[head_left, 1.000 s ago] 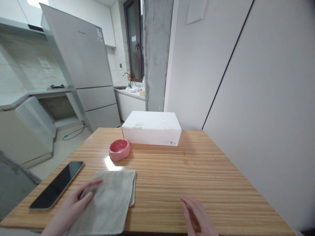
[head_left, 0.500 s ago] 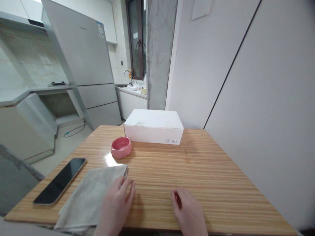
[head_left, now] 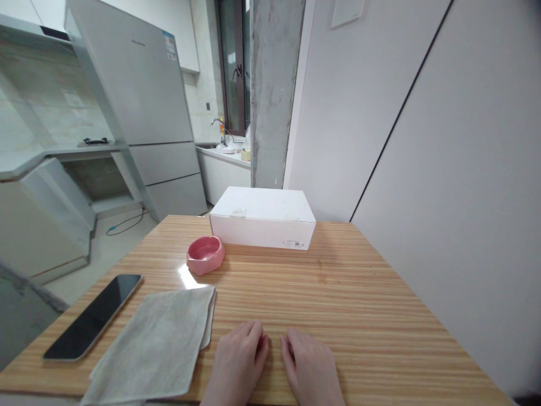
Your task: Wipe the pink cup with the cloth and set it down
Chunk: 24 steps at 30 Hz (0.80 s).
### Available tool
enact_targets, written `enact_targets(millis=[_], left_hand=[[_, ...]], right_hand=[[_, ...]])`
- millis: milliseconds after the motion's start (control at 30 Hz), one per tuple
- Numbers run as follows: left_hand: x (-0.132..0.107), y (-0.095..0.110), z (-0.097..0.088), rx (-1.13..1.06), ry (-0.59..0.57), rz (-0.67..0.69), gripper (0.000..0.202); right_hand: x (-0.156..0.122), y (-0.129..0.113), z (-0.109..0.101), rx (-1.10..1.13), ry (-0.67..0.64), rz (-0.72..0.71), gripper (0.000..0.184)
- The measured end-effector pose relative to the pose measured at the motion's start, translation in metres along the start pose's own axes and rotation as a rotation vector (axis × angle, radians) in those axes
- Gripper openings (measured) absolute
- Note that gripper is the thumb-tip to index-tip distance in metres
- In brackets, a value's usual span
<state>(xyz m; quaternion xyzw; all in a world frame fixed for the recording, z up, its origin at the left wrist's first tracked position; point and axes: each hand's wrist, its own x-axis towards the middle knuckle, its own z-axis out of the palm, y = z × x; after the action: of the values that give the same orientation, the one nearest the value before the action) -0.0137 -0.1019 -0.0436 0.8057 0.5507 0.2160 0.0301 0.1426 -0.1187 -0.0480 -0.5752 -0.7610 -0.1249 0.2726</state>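
Observation:
My left hand (head_left: 240, 361) rests on the wooden table near its front edge, fingers curled in and nothing seen in them. Just right of it, a small gap away, my right hand (head_left: 310, 363) lies in the same loosely closed pose, also without anything visible in it. A folded grey cloth (head_left: 154, 341) is spread flat to the left of my left hand, apart from it. Beyond the cloth stands a pink bowl (head_left: 205, 256) with faceted sides; no contents show in it.
A black-screened phone (head_left: 95, 318) lies at the table's left edge. At the back of the wooden table (head_left: 359, 304) sits a closed white box (head_left: 262, 220). A pale wall (head_left: 465, 169) runs along the right; a fridge (head_left: 135, 84) stands behind at left.
My left hand has moved right, off the edge of the cloth and onto the bare wood. The right hand has shifted slightly left, so both are closer together. The view has moved a little.

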Motion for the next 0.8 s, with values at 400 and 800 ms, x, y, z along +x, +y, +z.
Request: enact_targets(millis=[400, 800], left_hand=[[0.0017, 0.0011, 0.0009, 0.019, -0.037, -0.001, 0.021], [-0.0008, 0.0007, 0.0005, 0.015, -0.024, 0.014, 0.021]], right_hand=[[0.0026, -0.0066, 0.0009, -0.026, 0.011, 0.023, 0.041], [0.0004, -0.0016, 0.0028, 0.059, -0.041, -0.002, 0.035]])
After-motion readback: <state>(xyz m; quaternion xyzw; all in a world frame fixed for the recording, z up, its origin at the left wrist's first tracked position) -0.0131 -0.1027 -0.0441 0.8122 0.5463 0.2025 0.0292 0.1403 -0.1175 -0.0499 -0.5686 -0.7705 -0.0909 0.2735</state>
